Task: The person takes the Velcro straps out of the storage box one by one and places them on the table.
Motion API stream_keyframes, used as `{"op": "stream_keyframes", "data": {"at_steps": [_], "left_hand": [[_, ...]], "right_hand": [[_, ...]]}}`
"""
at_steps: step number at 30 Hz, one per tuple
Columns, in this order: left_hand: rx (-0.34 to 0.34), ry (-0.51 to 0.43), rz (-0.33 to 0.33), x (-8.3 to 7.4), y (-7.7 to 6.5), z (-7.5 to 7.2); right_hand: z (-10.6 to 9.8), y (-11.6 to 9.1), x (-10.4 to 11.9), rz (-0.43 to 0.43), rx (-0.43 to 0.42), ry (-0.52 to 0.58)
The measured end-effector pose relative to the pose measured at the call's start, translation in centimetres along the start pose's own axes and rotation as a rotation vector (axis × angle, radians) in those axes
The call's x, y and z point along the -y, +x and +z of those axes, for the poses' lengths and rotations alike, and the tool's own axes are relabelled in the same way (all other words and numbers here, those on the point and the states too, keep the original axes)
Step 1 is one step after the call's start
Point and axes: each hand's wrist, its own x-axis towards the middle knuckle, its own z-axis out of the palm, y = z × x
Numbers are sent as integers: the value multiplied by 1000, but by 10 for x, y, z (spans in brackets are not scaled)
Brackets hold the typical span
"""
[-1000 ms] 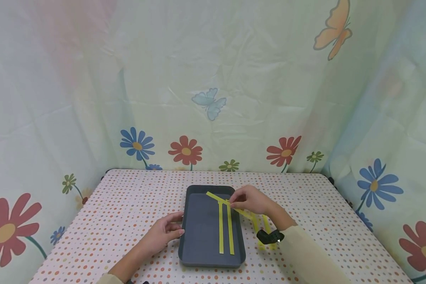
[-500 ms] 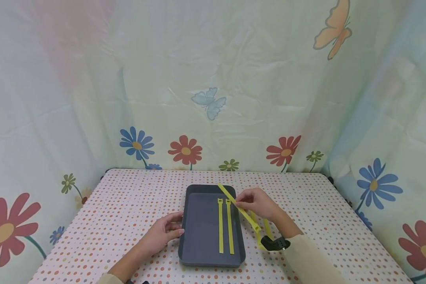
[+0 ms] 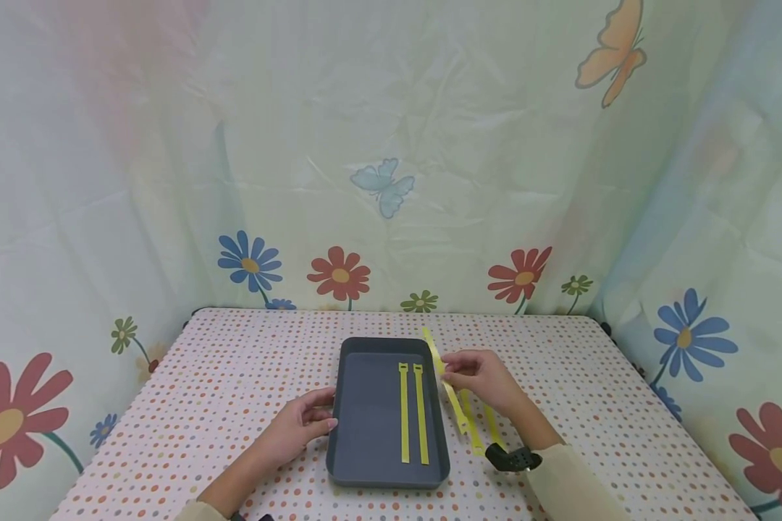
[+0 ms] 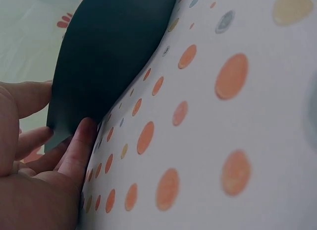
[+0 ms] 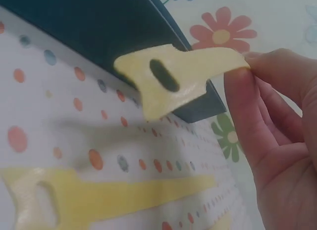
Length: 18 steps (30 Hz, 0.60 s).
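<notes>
The right hand [image 3: 484, 380] pinches a flat yellow strip with a slotted end [image 5: 193, 71] between thumb and fingers, raised above the dotted desk [image 3: 267, 362]. Beneath that hand, more yellow strips [image 5: 138, 198] lie on the desk. To its left, two slotted yellow strips [image 3: 421, 412] lie parallel inside a dark grey rectangular tray [image 3: 365, 420]. The left hand [image 3: 303, 421], fingers loosely parted, touches the tray's outer left wall.

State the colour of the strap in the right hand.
The strap is yellow, showing best in the right wrist view.
</notes>
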Motion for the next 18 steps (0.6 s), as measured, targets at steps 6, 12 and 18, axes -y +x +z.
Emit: {"op": "stream_keyframes", "data": {"at_steps": [6, 12, 18], "left_hand": [[2, 15, 10, 2, 0, -1], [5, 10, 10, 3, 0, -2], [8, -15, 8, 2, 0, -1]], "right_hand": [[-1, -6, -5, -7, -36, 28], [-3, -10, -12, 10, -57, 74], [-8, -16, -15, 22, -68, 79]]}}
